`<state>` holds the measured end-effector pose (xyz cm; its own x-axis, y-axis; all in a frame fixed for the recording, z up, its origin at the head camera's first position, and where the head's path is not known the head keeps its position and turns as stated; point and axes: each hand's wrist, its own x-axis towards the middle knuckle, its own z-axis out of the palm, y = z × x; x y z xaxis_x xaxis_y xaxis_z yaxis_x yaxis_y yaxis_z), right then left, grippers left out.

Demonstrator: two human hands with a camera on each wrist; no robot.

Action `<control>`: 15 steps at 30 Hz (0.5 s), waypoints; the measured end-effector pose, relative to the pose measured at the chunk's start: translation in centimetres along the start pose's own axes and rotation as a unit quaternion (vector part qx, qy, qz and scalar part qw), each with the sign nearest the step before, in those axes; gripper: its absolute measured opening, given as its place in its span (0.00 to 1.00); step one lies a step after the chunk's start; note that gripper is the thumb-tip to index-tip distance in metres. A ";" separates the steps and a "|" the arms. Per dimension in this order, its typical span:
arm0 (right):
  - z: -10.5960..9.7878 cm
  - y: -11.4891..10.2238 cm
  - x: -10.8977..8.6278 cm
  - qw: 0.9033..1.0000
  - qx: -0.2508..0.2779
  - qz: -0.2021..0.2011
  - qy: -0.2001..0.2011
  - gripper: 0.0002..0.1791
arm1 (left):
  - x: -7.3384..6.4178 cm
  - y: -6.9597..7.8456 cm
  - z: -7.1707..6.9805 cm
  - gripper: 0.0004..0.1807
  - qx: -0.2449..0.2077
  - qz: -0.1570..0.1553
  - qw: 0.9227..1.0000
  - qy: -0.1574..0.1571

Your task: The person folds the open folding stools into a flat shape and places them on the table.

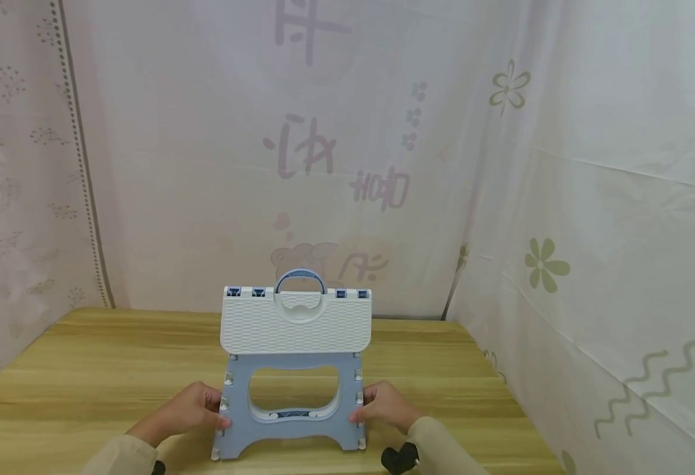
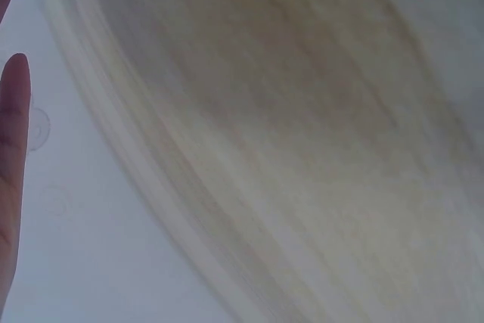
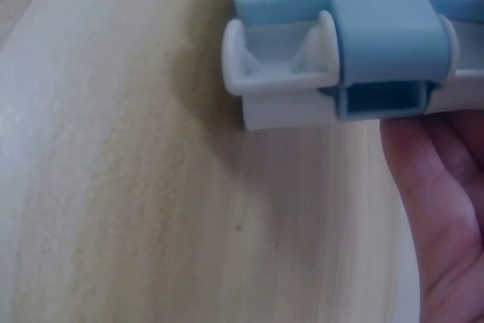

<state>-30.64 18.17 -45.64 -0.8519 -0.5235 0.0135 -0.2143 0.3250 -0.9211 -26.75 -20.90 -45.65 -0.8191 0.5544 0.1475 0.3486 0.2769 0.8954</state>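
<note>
A folding step stool (image 1: 288, 336), folded flat, stands upright near the front of the wooden table. Its upper panel is white with a woven texture, its leg frame is grey-blue, and a blue carry handle (image 1: 300, 273) arches over the top. My left hand (image 1: 188, 410) grips the left edge of the leg frame, thumb on the front. On the opposite edge my right hand (image 1: 388, 407) holds the frame the same way. Close up in the right wrist view are the white and blue hinge pieces (image 3: 386, 43), beside my fingers. The left wrist view catches only fingers (image 2: 11, 141).
The wooden table (image 1: 116, 356) extends behind and to both sides of the stool. Patterned cloth curtains (image 1: 193, 198) hang around it at the back, left and right. A black band (image 1: 399, 458) shows by the right wrist.
</note>
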 end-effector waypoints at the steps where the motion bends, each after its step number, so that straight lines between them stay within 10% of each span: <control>1: 0.0 -0.1 0.0 1.000 -0.003 -0.001 0.000 0.13 | 0.0 0.0 0.0 0.11 -0.001 0.000 1.000 0.000; 15: -0.2 -0.5 0.0 1.000 -0.027 -0.007 -0.007 0.13 | 0.2 -0.4 -0.2 0.11 0.001 -0.002 1.000 -0.003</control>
<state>-30.64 18.12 -45.14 -0.8420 -0.5391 0.0213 -0.2522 0.3583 -0.8989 -27.12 -21.04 -45.86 -0.8178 0.5578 0.1417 0.3466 0.2807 0.8950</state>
